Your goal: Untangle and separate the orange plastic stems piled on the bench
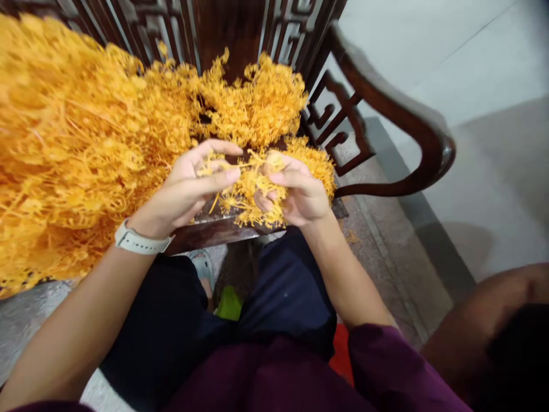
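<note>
A big heap of orange stringy strands [86, 143] with small knobbed tips covers the seat of a dark wooden chair [386, 103] in front of me. My left hand [193, 183], with a pale watch band at the wrist, pinches a few strands between thumb and fingers. My right hand [295, 191] is curled round a small orange clump [253, 197] that hangs between both hands, just above the chair's front edge.
The chair's carved backrest [240, 28] and curved right armrest [429, 137] stand behind and right of the heap. Grey stone floor [493, 200] lies to the right. My dark-trousered knees are below, with a green item [229, 303] between them. A dark blurred shape sits at bottom right.
</note>
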`<state>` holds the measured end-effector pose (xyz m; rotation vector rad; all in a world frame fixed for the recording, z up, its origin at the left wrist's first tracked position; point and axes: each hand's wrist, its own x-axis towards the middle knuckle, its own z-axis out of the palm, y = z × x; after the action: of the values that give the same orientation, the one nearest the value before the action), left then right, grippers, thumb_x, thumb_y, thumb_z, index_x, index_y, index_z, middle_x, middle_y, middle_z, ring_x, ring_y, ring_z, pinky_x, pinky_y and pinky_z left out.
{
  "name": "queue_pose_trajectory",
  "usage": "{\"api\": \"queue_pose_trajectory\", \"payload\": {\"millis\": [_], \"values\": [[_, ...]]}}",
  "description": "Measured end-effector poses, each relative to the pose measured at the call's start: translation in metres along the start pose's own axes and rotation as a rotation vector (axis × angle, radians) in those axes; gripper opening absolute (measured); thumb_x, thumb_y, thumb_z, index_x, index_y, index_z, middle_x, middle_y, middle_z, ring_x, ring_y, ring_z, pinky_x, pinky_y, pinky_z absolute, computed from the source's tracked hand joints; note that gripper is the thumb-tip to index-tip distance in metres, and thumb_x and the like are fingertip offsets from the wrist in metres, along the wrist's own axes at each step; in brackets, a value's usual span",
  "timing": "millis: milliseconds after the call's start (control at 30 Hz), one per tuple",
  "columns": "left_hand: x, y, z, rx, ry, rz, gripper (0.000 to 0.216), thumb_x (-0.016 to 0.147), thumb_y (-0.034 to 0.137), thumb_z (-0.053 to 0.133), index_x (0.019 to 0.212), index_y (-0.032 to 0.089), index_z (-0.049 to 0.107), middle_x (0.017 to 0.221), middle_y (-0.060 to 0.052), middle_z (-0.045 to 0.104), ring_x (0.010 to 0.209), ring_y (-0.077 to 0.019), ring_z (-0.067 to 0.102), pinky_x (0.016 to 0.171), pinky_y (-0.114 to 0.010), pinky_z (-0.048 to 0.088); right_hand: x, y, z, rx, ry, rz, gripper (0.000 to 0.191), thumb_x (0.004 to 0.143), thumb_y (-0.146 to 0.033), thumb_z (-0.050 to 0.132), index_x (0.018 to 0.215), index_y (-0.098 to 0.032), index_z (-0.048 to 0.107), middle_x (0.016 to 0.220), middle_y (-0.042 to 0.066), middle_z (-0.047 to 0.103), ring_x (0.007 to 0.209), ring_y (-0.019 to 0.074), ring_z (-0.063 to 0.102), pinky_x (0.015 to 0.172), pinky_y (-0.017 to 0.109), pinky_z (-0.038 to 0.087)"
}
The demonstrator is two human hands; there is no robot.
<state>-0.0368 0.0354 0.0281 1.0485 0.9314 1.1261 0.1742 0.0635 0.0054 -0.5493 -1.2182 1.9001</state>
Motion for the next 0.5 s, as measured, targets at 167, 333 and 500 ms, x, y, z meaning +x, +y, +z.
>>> {"api": "queue_pose_trajectory", "payload": {"millis": [167, 333, 500], "values": [[0.003, 0.004, -0.006, 0.237, -0.127, -0.019, 0.047, 0.063, 0.018, 0.103, 0.105, 0.022, 0.082, 0.077, -0.001, 0.069, 0.066, -0.0141, 0.062, 0.059, -0.022, 0.05, -0.002, -0.017, -0.014, 0.201, -0.099, 0.109, 0.03, 0.081, -0.034, 0.077, 0.079, -0.024, 0.049, 0.049, -0.012, 0.042, 0.033, 0.0038, 0.025, 0.037, 0.022, 0.024], [0.009, -0.001, 0.003, 0.315, -0.11, 0.051, 0.022, 0.089, 0.036, 0.089, 0.081, 0.018, 0.078, 0.067, -0.002, 0.065, 0.05, -0.0099, 0.052, 0.047, -0.023, 0.038, -0.006, -0.018, -0.02, 0.145, -0.079, 0.097, 0.027, 0.08, -0.037, 0.08, 0.083, -0.021, 0.059, 0.047, -0.011, 0.041, 0.034, 0.0029, 0.021, 0.039, 0.021, 0.022], [0.009, -0.005, 0.01, 0.036, 0.012, 0.1, 0.036, 0.096, 0.047, 0.084, 0.079, 0.018, 0.07, 0.069, -0.001, 0.065, 0.042, -0.0053, 0.045, 0.039, -0.023, 0.027, -0.011, -0.009, -0.016, -0.077, -0.136, 0.091, 0.033, 0.087, -0.044, 0.083, 0.105, -0.019, 0.07, 0.053, -0.009, 0.047, 0.04, 0.0067, 0.038, 0.043, 0.022, 0.034]]}}
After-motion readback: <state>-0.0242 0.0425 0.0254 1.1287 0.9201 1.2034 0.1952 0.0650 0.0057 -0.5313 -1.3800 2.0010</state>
